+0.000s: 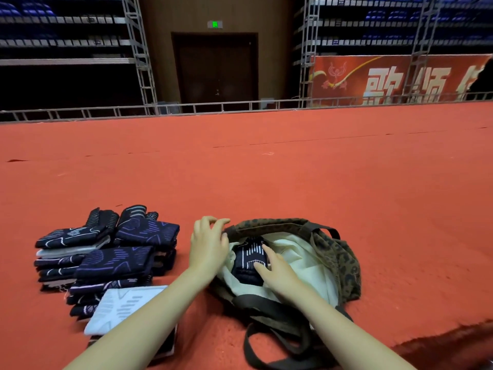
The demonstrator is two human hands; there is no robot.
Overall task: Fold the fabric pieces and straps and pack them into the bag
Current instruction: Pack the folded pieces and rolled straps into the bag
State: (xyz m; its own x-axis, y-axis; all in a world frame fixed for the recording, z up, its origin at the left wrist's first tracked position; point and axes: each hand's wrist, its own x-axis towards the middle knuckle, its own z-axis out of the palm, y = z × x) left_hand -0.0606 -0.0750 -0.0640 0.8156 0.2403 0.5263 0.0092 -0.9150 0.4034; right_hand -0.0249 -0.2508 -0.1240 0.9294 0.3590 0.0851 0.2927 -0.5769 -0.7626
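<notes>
A leopard-print bag (336,252) with a cream lining lies open on the red carpet. Inside it sits a dark folded fabric piece (246,259) with white stripes. My right hand (277,271) is inside the bag, its fingers lying on that folded piece. My left hand (208,244) rests at the bag's left rim, fingers curled over the edge and holding it open. To the left stand stacks of folded navy patterned fabric pieces (106,252). A white folded piece (120,308) lies at the front of the stacks.
The bag's dark brown straps (269,332) trail on the carpet toward me. Red carpet (293,169) stretches far ahead to a metal truss rail (186,108). A dark carpet edge (440,345) shows at the lower right.
</notes>
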